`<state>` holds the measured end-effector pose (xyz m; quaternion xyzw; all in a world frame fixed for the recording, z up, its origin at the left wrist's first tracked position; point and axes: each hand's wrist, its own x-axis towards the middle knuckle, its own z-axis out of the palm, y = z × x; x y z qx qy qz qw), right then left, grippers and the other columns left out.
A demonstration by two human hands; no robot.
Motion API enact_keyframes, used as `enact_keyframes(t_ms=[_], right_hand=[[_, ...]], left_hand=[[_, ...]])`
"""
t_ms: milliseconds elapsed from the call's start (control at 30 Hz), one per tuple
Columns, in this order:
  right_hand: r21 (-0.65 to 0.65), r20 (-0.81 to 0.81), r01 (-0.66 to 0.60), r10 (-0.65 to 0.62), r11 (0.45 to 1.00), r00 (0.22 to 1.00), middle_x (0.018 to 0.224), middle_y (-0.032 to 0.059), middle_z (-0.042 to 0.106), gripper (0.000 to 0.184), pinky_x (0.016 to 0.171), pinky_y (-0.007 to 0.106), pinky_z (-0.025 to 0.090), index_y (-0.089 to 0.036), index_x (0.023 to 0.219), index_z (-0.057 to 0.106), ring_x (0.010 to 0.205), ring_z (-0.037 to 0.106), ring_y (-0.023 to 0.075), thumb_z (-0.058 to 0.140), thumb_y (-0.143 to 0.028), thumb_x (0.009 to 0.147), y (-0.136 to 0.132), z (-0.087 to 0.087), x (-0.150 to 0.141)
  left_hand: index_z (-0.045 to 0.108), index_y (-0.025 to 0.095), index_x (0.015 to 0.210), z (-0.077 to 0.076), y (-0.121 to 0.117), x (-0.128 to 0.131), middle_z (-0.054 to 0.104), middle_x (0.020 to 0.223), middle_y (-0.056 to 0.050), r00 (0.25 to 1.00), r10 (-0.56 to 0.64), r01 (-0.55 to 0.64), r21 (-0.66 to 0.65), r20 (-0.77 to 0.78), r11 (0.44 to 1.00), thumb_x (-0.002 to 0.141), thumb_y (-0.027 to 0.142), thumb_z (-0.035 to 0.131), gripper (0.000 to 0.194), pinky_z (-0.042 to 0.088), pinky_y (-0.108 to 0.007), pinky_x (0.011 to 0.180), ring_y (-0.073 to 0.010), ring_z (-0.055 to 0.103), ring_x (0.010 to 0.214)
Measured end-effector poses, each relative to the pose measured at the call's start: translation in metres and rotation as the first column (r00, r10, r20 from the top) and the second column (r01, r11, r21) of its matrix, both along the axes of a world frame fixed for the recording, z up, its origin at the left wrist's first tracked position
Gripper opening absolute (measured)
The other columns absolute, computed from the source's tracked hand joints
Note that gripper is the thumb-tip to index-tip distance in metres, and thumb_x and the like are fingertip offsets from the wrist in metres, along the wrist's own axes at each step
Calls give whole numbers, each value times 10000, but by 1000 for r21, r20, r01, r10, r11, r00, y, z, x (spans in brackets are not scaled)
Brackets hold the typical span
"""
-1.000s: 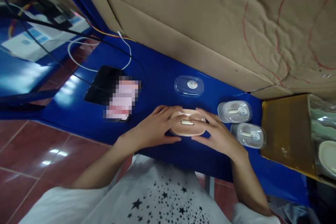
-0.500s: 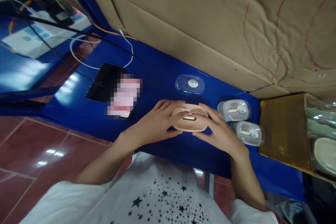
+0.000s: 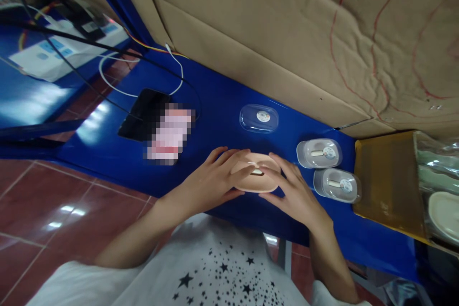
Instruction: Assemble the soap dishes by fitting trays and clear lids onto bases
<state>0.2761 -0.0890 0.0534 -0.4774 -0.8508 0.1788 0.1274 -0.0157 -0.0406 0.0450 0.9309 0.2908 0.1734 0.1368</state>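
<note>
Between my hands is a shallow, peach-coloured oval dish (image 3: 256,185) with a small pale bar and a dark slot at its centre. My left hand (image 3: 220,173) grips its left end, thumb at the near side and fingers along the far rim. From the right, my right hand (image 3: 292,186) holds the other end in the same way. Both index fingers reach inward to the pale bar. Behind the dish a clear oval lid (image 3: 251,118) with a round white sticker lies on the blue table (image 3: 211,91).
Right of my hands sit two pale dishes under clear lids, a farther one (image 3: 319,153) and a nearer one (image 3: 336,185). Beside them stands a cardboard box (image 3: 389,177) with wrapped green and cream pieces. A black device (image 3: 145,112) and a blurred-out phone (image 3: 168,134) lie left, with cables.
Both hands have come slightly nearer to my body with the dish between them. Their grip looks the same.
</note>
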Motion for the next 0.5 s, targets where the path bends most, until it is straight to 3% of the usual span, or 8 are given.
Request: enact_keyframes(t_ms=[167,300,500], right_hand=[[50,-23,9,-8,999,1000,1781,96,403,705,1246,641,504,-394,1680,421,1606,457,371,725,-400,1044,-7,-1,1],[21,-12,13,-13,1000,1000,1771,106,420,691,1237,644,510,-367,1674,430,1602,462,368,716,-418,1048,-7,-7,2],[21,-36,2,-1,1000,999,1766,114,420,665,1251,630,499,-347,1649,455,1608,451,353,721,-420,1044,-5,-6,0]], left_hand=[[642,242,1409,1,-3,0,499,1648,-207,1000,-15,14,-10,-10,1000,1033,309,761,400,509,-648,1166,-400,578,1442],[613,272,1469,-3,-3,2,486,1657,-190,1000,-10,10,-73,-7,997,986,252,801,520,514,-641,1155,-399,563,1449],[668,213,1394,-4,-4,3,498,1629,-189,999,23,-20,-107,24,994,927,219,811,488,503,-615,1163,-407,549,1426]])
